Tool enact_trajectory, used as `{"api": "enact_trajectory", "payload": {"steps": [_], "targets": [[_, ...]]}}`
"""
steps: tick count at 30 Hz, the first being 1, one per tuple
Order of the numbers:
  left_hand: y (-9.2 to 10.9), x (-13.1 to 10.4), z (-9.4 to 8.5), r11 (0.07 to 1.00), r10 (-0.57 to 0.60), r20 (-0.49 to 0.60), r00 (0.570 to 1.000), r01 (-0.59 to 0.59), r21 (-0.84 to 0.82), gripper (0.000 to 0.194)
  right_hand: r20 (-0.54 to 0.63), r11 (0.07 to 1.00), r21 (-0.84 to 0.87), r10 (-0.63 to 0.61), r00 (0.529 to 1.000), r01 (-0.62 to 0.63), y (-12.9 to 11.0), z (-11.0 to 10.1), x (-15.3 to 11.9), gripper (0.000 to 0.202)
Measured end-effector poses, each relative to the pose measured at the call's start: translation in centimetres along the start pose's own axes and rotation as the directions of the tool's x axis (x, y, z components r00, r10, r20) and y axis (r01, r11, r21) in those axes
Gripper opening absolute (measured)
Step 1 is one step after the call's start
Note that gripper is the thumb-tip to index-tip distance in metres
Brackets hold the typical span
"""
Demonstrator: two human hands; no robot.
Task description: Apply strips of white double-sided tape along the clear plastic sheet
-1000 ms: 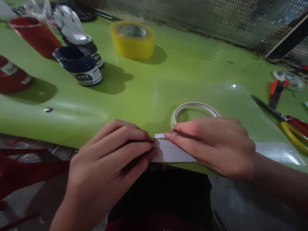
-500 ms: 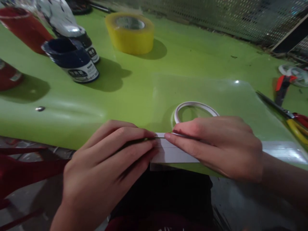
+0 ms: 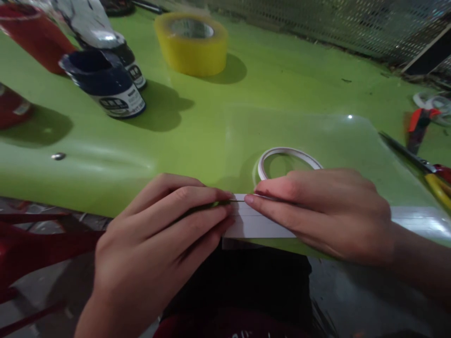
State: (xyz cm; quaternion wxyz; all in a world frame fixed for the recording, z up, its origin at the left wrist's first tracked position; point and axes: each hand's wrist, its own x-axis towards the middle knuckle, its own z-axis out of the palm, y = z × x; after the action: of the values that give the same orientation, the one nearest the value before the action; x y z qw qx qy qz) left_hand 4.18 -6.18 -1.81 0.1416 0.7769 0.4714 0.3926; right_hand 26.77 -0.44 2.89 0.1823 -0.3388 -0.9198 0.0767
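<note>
A white paper strip [image 3: 260,225] with thin lines along it lies at the table's front edge. My left hand [image 3: 165,225] has its fingers drawn together at the strip's left end, tips pressed near its upper edge. My right hand [image 3: 327,211] is closed, its index fingertip on the same edge a short gap away. Behind its fingers sits a narrow roll of white tape [image 3: 282,151], partly covered by the hand. What lies beneath both sets of fingertips is mostly hidden.
A clear sheet [image 3: 317,126] lies under the tape roll on the green table [image 3: 197,131]. Wide yellow tape [image 3: 197,54] and a dark blue paint jar [image 3: 105,87] stand farther back. Scissors [image 3: 437,185] and a red-and-black cutter [image 3: 419,126] lie right; a red stool [image 3: 31,244] is below left.
The view has shifted slightly, so the hands, strip and tape roll appear a little farther right. Both hands keep nearly the same pose and spacing on the strip.
</note>
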Motion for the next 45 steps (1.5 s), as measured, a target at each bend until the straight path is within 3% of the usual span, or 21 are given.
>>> {"api": "enact_trajectory", "payload": {"steps": [7,10,16,20,25,29,36,45], "targets": [[0.0,0.1,0.0,1.000,0.004,-0.003,1.000,-0.004,0.009,0.026,-0.075,0.999,0.001,-0.044,0.996,0.044,0.1,0.3,-0.2,0.024],[0.0,0.2,0.0,1.000,-0.002,0.007,1.000,0.002,0.019,0.028,-0.026,1.000,-0.028,-0.009,1.000,0.009,0.3,0.3,-0.2,0.022],[-0.1,0.5,-0.1,1.000,0.002,0.029,1.000,-0.003,0.020,0.022,-0.152,0.988,-0.017,-0.154,0.976,0.154,0.9,0.8,-0.3,0.027],[0.0,0.4,0.0,1.000,0.001,0.026,1.000,-0.001,0.015,0.022,-0.121,0.992,0.003,-0.126,0.985,0.127,1.1,0.9,-0.4,0.029],[0.0,0.4,0.0,1.000,-0.010,0.015,1.000,0.010,0.025,0.023,-0.151,0.983,-0.059,-0.178,0.972,0.171,0.9,0.8,-0.4,0.032],[-0.1,0.4,-0.1,1.000,0.021,0.010,1.000,-0.021,0.022,0.022,-0.103,0.991,-0.032,-0.131,0.986,0.128,0.8,0.8,-0.3,0.031],[-0.2,0.4,0.0,0.999,0.029,0.004,1.000,-0.030,0.039,0.021,-0.154,0.978,-0.109,-0.194,0.969,0.178,1.0,1.0,-0.4,0.031],[0.0,0.2,0.1,0.999,-0.011,0.009,1.000,0.010,0.044,0.021,-0.056,0.984,-0.089,-0.157,0.986,0.151,0.3,0.3,0.1,0.025]]}}
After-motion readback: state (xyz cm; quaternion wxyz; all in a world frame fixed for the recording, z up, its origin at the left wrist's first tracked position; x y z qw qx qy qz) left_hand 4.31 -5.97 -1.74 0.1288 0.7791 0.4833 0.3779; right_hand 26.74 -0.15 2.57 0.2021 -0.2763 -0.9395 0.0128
